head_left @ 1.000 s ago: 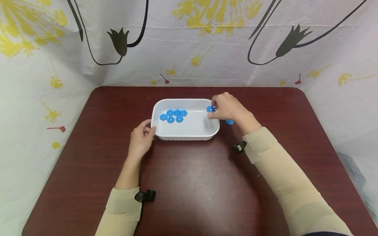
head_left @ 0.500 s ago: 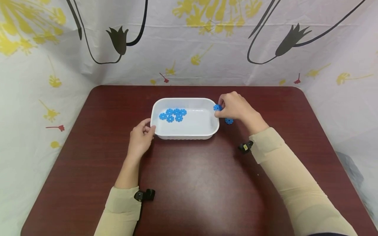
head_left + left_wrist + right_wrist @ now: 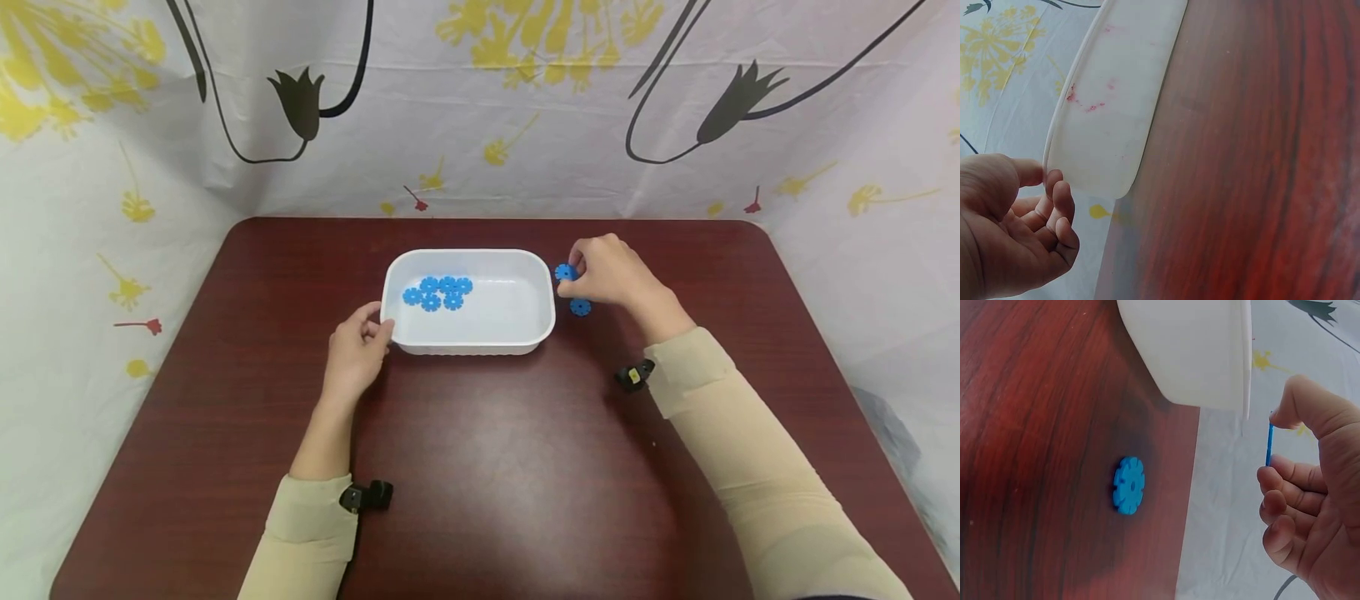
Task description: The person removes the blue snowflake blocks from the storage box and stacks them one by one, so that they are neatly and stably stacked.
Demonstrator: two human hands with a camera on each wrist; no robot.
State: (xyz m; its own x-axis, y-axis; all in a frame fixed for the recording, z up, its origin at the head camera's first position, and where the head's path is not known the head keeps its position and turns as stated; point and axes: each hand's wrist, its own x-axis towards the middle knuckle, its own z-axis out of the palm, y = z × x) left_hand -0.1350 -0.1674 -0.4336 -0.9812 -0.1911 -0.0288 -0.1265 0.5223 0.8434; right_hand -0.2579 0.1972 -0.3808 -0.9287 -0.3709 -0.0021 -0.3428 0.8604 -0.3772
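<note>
A white plastic tub [image 3: 517,343] stands at the middle of the table, with several blue notched disc pieces [image 3: 453,301] grouped in its left half. My left hand [image 3: 356,350] holds the tub's left end by the rim, thumb and index finger at the edge in the left wrist view. Just beyond the right end, my right hand [image 3: 611,271] pinches one blue notched disc [image 3: 1269,445] between thumb and fingertips, edge-on in the right wrist view. Another blue disc [image 3: 1129,486] lies flat on the table below it, beside the tub.
The dark red wood-grain table [image 3: 480,433] has a rounded far edge. Behind it and at both sides hangs a white cloth [image 3: 555,183] with printed flowers. Each sleeve cuff carries a small black camera [image 3: 633,376].
My right hand has moved right, carrying its pinched disc from above the tub's right end to outside the rim. The left hand stays on the tub, and the discs inside keep their places.
</note>
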